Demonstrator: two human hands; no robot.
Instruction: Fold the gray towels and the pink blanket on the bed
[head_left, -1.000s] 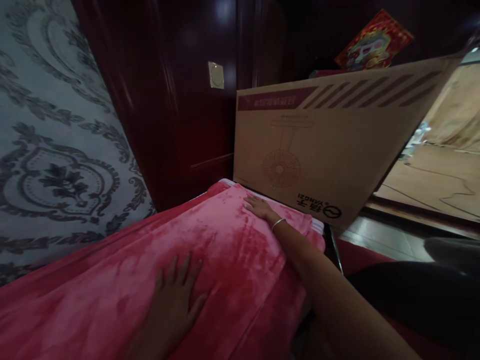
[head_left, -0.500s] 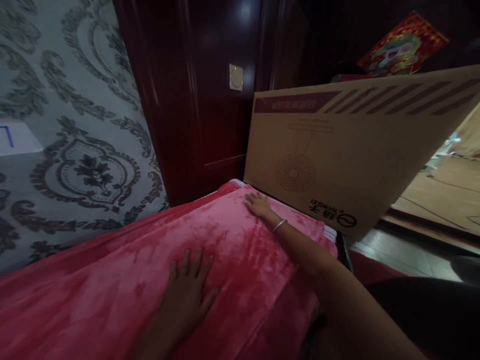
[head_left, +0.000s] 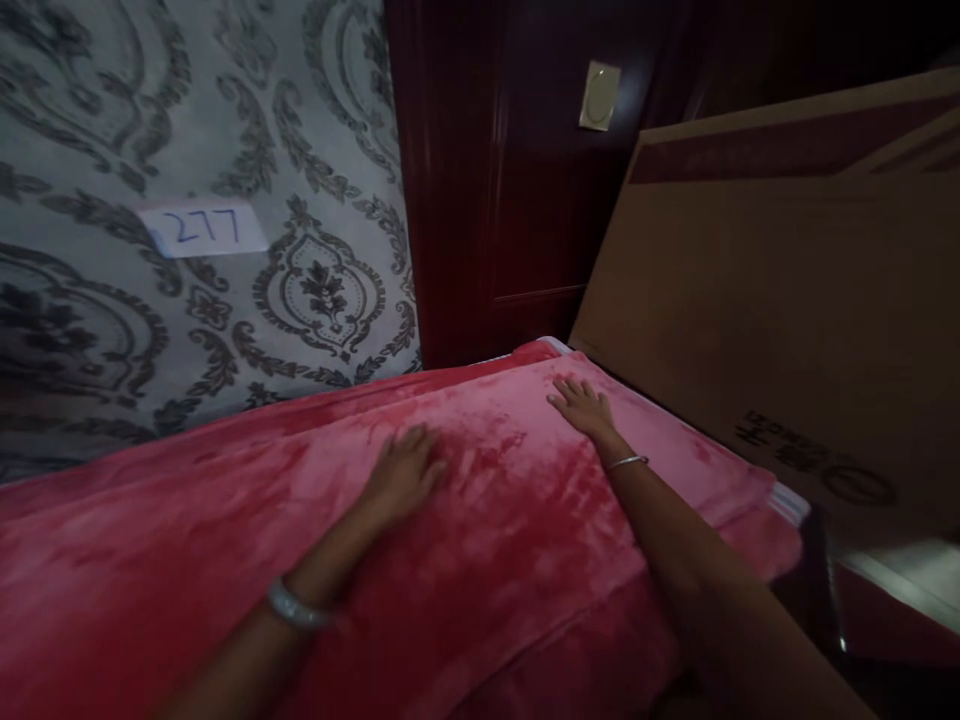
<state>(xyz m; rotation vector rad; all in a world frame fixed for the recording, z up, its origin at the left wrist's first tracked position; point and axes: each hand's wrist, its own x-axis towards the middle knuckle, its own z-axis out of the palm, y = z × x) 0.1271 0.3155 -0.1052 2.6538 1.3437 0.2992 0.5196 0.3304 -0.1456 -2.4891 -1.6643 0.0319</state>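
A plush pink and red blanket (head_left: 487, 540) lies spread in front of me, its nap streaked in lighter and darker patches. My left hand (head_left: 405, 470) rests on the middle of it, slightly blurred, fingers stretched forward, a wide bangle on the wrist. Farther off, near the far right corner of the blanket, my right hand (head_left: 583, 408) lies flat with its fingers spread and a thin bracelet on the wrist. Neither hand holds anything. A white edge shows beneath the blanket at its far and right corners.
A large cardboard box (head_left: 765, 290) leans along the right side, close to the blanket's edge. Behind stands a dark red wooden panel (head_left: 525, 200) with a square plate (head_left: 600, 96). Patterned wallpaper (head_left: 322, 290) at left carries a paper marked 277 (head_left: 206, 228).
The view has swung left, bringing the whole 277 paper into sight. My left hand has slid forward over the blanket, while my right hand stays flat near the far corner.
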